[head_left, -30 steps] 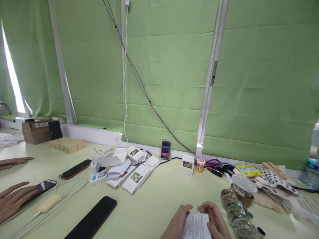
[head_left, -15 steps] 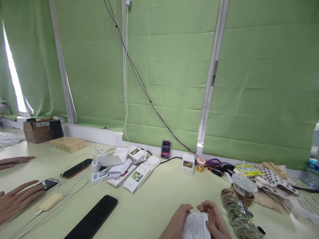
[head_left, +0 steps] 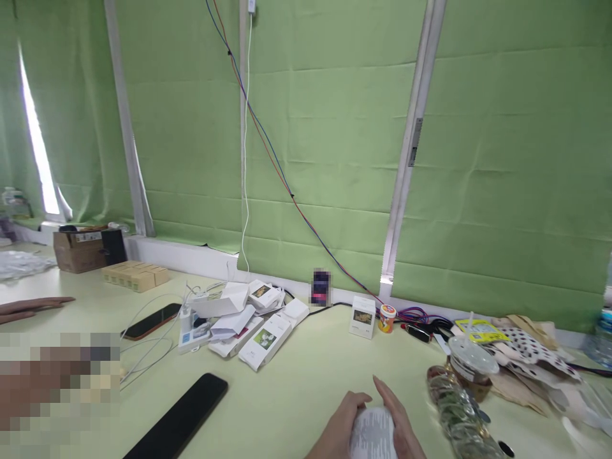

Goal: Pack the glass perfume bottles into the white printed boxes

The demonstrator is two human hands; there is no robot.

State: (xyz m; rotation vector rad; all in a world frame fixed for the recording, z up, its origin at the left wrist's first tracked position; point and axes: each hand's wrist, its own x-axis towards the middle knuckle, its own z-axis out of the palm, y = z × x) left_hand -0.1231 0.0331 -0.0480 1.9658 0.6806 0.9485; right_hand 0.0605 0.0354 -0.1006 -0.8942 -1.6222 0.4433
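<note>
Printed paper slip [head_left: 373,433] (curled, fine text) gripped between left hand [head_left: 340,426] and right hand [head_left: 400,426], fingers closed around its sides, low over pale green table [head_left: 296,395], just left of plastic drink cup [head_left: 471,364], black phone [head_left: 179,417] well left of slip

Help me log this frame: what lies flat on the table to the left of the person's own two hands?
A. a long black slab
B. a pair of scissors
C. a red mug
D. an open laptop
A. A long black slab lies flat on the pale green table, left of the left hand and right hand, which together hold a printed white paper.
</note>
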